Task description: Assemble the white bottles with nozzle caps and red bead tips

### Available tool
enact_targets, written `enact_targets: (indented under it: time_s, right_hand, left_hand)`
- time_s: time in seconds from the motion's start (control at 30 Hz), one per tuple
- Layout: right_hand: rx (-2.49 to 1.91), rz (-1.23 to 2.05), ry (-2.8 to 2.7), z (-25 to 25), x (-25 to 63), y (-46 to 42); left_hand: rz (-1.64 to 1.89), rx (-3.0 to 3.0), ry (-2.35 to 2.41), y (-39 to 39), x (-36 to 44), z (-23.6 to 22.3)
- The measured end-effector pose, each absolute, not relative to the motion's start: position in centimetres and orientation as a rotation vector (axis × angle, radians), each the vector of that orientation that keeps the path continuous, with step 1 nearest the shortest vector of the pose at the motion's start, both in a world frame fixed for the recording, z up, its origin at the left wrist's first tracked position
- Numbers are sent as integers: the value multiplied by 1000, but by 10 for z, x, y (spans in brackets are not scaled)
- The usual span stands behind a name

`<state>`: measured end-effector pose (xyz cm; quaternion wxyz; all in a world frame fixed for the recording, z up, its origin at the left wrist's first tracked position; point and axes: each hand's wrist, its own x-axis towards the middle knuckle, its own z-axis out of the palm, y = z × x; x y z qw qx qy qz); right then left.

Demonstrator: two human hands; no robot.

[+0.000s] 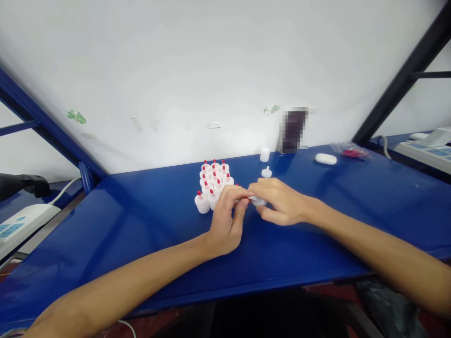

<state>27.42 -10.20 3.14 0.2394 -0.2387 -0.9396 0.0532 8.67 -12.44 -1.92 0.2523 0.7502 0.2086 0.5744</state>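
Observation:
My left hand is closed in a pinch around a small red cap. My right hand grips a small white plastic bottle, tipped so its nozzle points left to the red cap. The fingers hide much of the bottle, so I cannot tell whether the cap sits fully on the nozzle. Left of my hands, several white bottles with red tips stand in close rows. Beyond my right hand are a white nozzle lid and an uncapped white bottle body.
The blue table runs up to a white wall. A dark pixelated phone-like object leans there. Farther right lie a white oval case and a clear bag with red pieces. A power strip is at far left.

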Motion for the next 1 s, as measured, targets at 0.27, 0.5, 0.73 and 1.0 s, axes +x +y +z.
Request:
enact_targets:
  time_s: [0.27,0.5,0.73,1.0]
  right_hand:
    - [-662,276,-2612,35,276,-102]
    - [-695,408,-2668,39,276,-103]
    - [-637,581,-2615,38,278,-102]
    - [-544,715,-2489,32,277,-99]
  left_hand:
    - [1565,2076,546,-124,86,-19]
    - [1561,2239,415,-127,86,-12]
    - [1560,2236,428,-126,86,-12]
    - [1504,2145,438,-124,86,-13]
